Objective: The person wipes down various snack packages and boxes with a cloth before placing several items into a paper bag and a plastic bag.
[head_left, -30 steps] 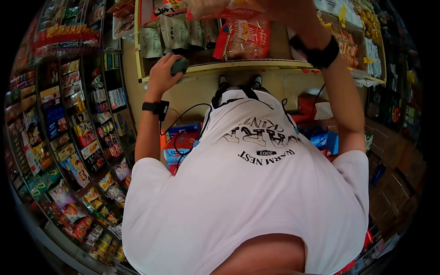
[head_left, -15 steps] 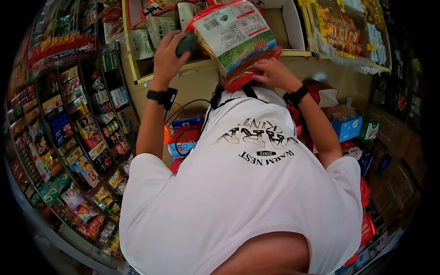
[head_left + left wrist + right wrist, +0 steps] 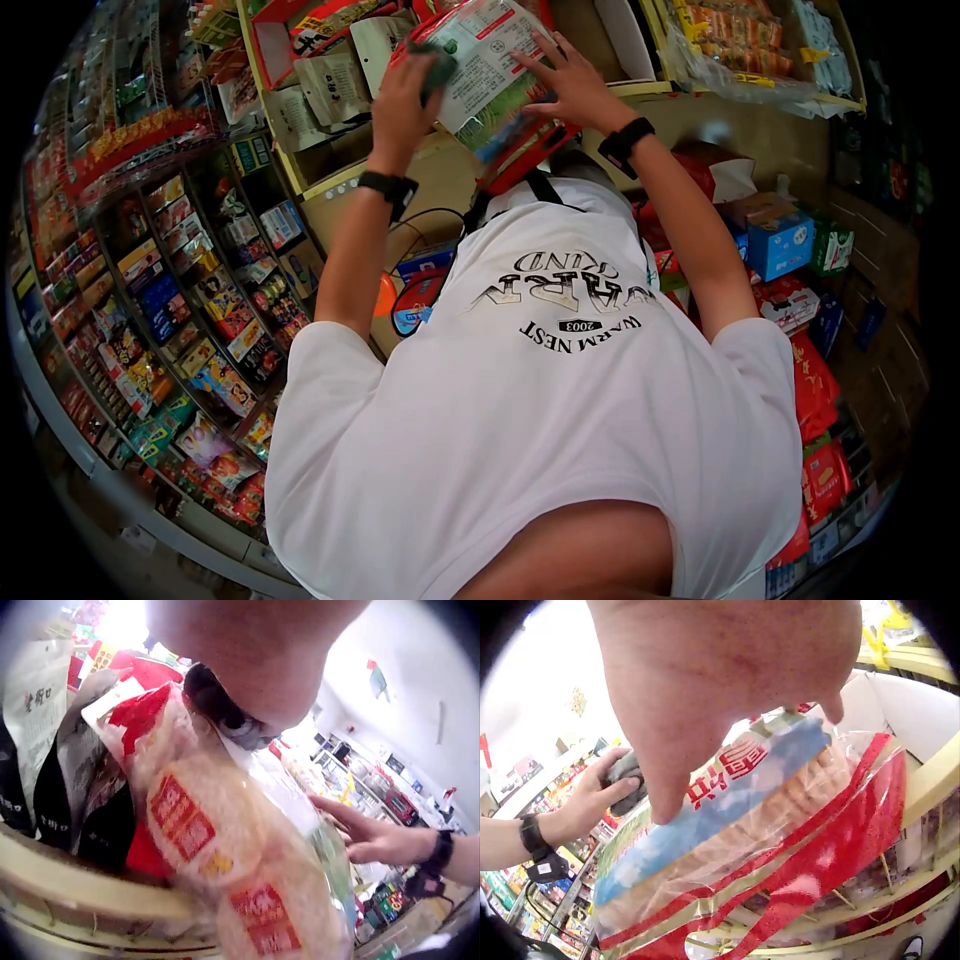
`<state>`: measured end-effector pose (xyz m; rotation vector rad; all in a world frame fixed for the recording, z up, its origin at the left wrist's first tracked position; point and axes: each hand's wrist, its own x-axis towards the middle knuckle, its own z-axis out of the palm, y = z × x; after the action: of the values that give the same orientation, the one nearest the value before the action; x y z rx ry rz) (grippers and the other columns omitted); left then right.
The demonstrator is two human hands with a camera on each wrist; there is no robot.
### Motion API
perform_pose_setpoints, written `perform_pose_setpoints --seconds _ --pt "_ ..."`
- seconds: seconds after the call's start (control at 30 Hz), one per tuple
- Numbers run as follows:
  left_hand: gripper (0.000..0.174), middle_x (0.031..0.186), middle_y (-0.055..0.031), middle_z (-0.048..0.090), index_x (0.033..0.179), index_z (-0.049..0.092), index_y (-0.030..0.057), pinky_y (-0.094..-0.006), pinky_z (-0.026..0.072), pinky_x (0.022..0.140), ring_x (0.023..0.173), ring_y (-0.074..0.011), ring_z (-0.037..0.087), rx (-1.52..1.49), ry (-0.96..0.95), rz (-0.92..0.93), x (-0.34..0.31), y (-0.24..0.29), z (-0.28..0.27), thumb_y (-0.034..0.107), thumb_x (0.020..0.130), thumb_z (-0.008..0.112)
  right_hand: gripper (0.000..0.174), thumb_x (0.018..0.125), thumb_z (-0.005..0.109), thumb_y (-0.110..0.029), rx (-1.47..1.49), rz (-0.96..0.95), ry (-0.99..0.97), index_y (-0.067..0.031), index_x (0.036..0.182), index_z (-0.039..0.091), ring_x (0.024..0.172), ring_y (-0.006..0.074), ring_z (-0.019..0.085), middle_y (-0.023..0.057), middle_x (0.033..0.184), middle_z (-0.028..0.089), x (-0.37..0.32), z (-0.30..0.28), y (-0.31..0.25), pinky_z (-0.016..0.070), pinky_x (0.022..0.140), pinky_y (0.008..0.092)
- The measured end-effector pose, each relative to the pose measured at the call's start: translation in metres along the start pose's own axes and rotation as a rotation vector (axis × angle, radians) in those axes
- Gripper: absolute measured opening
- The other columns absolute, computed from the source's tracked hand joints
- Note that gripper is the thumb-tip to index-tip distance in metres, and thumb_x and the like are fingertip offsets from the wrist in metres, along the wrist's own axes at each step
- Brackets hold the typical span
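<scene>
Nearest is the person's white T-shirt [image 3: 540, 420], and beyond it the two hands stand apart on either side of a large red-edged bag [image 3: 485, 85]. The left hand [image 3: 403, 110] grips a dark green-grey wad [image 3: 626, 784] close against the bag's side; the right hand [image 3: 575, 88] lies over the printed face, fingers spread and touching the plastic. The bag is tilted at the front of a yellow-rimmed display bin [image 3: 330, 183]; whether it rests on the rim is hard to tell. Inside the bag are pale round crackers [image 3: 202, 817] with red labels. In the bin, pale pouches [image 3: 332, 90] stand at the left, and a white-walled box [image 3: 632, 45] sits to the right. The neighbouring bin contains orange wrapped snacks [image 3: 735, 45] beside silvery packets [image 3: 828, 60]. Lower right are a blue carton [image 3: 780, 245] and a green one; tiered rows of bright packets [image 3: 160, 300] line the left.
</scene>
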<state>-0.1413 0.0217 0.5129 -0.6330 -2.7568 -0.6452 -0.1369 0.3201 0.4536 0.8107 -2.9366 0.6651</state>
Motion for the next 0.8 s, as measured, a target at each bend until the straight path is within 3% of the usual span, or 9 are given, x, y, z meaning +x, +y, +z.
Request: perform_pose_setpoints --seconds 0.17,0.3,0.37,0.53,0.57,0.63,0.7,0.73,0.8 --pt "0.052 0.122 -0.0085 0.062 0.124 0.062 0.0155 -0.042 0.0511 0.094 0.111 -0.0317 0.06 -0.128 -0.259 0.166 -0.055 0.055 0.0 0.013 0.074 0.074 0.087 0.079 0.073 -0.059 -0.008 0.021 -0.099 -0.0417 0.153 0.03 0.149 0.0392 0.019 0.0075 0.163 0.022 0.006 0.01 0.0 0.0356 0.109 0.0619" --pt "0.054 0.121 -0.0066 0.062 0.122 0.063 0.017 -0.0411 0.052 0.093 0.113 -0.0314 0.06 -0.053 -0.354 0.345 -0.039 0.041 -0.007 0.012 0.071 0.077 0.087 0.08 0.073 -0.057 -0.005 0.023 -0.07 -0.042 0.153 0.03 0.148 0.0388 0.02 0.0073 0.163 0.022 0.006 0.013 0.002 0.0361 0.109 0.0609" --pt "0.054 0.125 -0.0088 0.062 0.123 0.062 0.0143 -0.0424 0.0481 0.099 0.117 -0.032 0.058 -0.016 -0.313 0.209 -0.016 0.013 -0.016 0.012 0.071 0.077 0.087 0.081 0.073 -0.054 -0.081 0.007 -0.101 -0.0409 0.154 0.028 0.147 0.039 0.022 0.0042 0.163 0.02 0.005 0.014 0.004 0.0427 0.107 0.0581" --pt "0.043 0.112 -0.0137 0.066 0.121 0.062 0.0108 -0.0463 0.0505 0.089 0.104 -0.0376 0.06 -0.003 -0.07 -0.166 0.042 -0.028 -0.001 0.014 0.079 0.07 0.089 0.081 0.076 -0.05 -0.044 0.038 -0.047 -0.0421 0.154 0.026 0.149 0.037 0.019 0.0036 0.164 0.017 0.003 0.017 0.0 0.0418 0.106 0.0602" --pt "0.043 0.111 -0.014 0.066 0.122 0.062 0.0109 -0.0472 0.0504 0.088 0.102 -0.0383 0.06 0.009 -0.049 -0.259 0.048 -0.023 0.005 0.016 0.08 0.07 0.091 0.08 0.076 -0.049 -0.029 0.04 -0.065 -0.0375 0.155 0.026 0.148 0.0367 0.021 0.0065 0.164 0.018 0.002 0.015 0.0 0.0389 0.109 0.0577" --pt "0.044 0.11 -0.0148 0.063 0.122 0.061 0.0113 -0.0478 0.051 0.086 0.102 -0.0396 0.058 0.069 -0.025 -0.113 0.052 0.006 0.019 0.017 0.079 0.07 0.093 0.08 0.077 -0.047 -0.009 0.05 -0.088 -0.0329 0.156 0.025 0.148 0.0363 0.022 0.0095 0.164 0.018 0.0 0.012 0.001 0.0359 0.112 0.0551" --pt "0.043 0.109 -0.0145 0.064 0.12 0.062 0.0105 -0.0463 0.0508 0.086 0.103 -0.0379 0.06 -0.034 -0.131 -0.081 0.041 0.043 0.036 0.017 0.078 0.07 0.099 0.079 0.077 -0.047 0.528 0.118 0.291 -0.0207 0.158 0.023 0.142 0.0362 0.035 0.0177 0.158 0.031 0.003 0.01 0.009 0.0387 0.111 0.0476" --pt "0.044 0.11 -0.0138 0.064 0.12 0.062 0.0111 -0.0459 0.0509 0.087 0.103 -0.0375 0.059 -0.065 -0.182 -0.008 0.033 0.064 0.039 0.016 0.077 0.07 0.099 0.079 0.077 -0.047 0.529 0.126 0.295 -0.0207 0.158 0.023 0.142 0.0362 0.035 0.0177 0.158 0.031 0.0 0.012 0.018 0.0387 0.111 0.0476" --pt "0.046 0.111 -0.0131 0.064 0.12 0.062 0.0117 -0.0455 0.051 0.089 0.103 -0.0371 0.059 -0.093 -0.235 0.076 0.023 0.085 0.036 0.014 0.075 0.071 0.1 0.078 0.078 -0.047 0.6 0.39 -0.082 -0.0116 0.155 0.026 0.132 0.0375 0.048 0.0226 0.144 0.048 -0.008 0.015 0.04 0.0415 0.107 0.0428"
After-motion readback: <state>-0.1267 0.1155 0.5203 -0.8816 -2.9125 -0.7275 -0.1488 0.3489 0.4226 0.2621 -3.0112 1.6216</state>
